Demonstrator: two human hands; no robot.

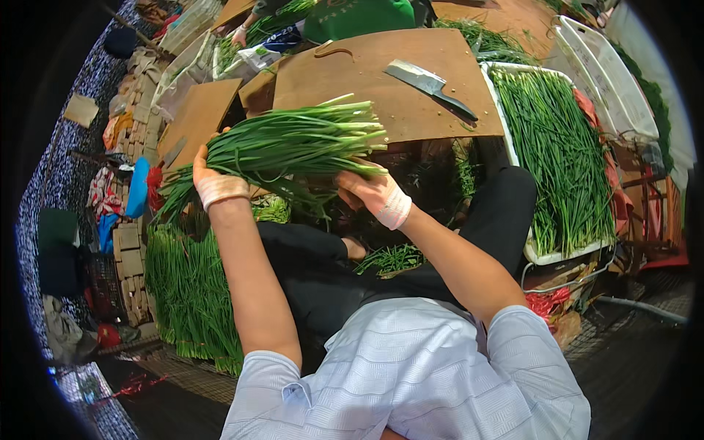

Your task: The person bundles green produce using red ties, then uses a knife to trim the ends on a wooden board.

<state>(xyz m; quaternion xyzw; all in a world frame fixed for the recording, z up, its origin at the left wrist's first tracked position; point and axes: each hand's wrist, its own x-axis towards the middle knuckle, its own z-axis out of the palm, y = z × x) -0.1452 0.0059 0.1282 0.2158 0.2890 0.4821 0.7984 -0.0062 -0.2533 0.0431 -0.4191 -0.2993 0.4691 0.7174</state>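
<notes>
A thick bunch of long green garlic chives (297, 137) lies across both hands above my lap, its pale cut ends to the right and its leaf tips drooping to the left. My left hand (217, 176), with a light wrap at the wrist, is closed around the leafy part. Under the pale ends, my right hand (374, 192), also wrapped, supports the bunch, its fingers partly hidden. Just beyond the bunch is a brown board (341, 71), on which a cleaver (423, 82) with a dark handle and a curved brown strip (334, 50) rest.
At the right stands a white crate (511, 140) full of chives. A large stack of chives (187, 280) lies by my left leg. A smaller board (201, 118) with a knife (175, 152) is at the left. Across the board, another person's hand (240, 36) is near more greens.
</notes>
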